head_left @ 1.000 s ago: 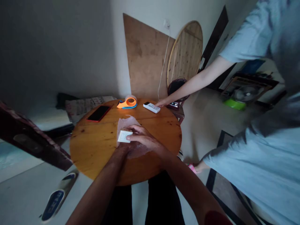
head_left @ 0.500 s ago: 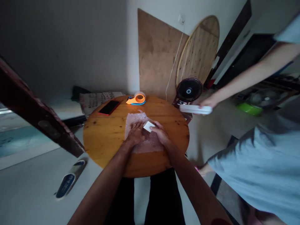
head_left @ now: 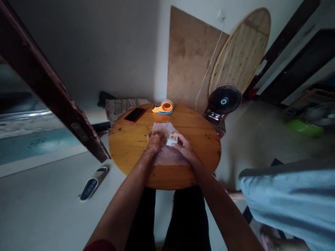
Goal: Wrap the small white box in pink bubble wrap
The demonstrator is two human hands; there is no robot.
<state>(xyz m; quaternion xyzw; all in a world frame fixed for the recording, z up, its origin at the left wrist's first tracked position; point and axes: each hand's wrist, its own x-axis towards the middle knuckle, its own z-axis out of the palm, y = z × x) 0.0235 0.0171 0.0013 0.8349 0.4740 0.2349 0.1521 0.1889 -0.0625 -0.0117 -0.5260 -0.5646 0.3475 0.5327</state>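
Observation:
A sheet of bubble wrap [head_left: 171, 157] lies flat on the round wooden table [head_left: 131, 139]. My right hand [head_left: 184, 146] grips a small white box [head_left: 172, 139] with a reddish mark, over the middle of the wrap. On the wrap's left part rests my left hand [head_left: 155, 141], just left of the box; its fingers are bent and blurred, so its hold is unclear. An orange tape dispenser [head_left: 163, 107] stands at the table's back edge. To its left lies a dark phone with a red edge [head_left: 134, 114].
Beyond the table's right back edge stands a black fan [head_left: 224, 101]. Another person's grey-blue clothing [head_left: 288, 195] shows at the lower right. A wooden board and a round tabletop [head_left: 243, 48] lean on the wall. A slipper [head_left: 93, 184] lies on the floor.
The box has turned and now shows a reddish mark. My left hand's fingers have drawn in. The other person's arm with a white object has left the view. The whole view has shifted.

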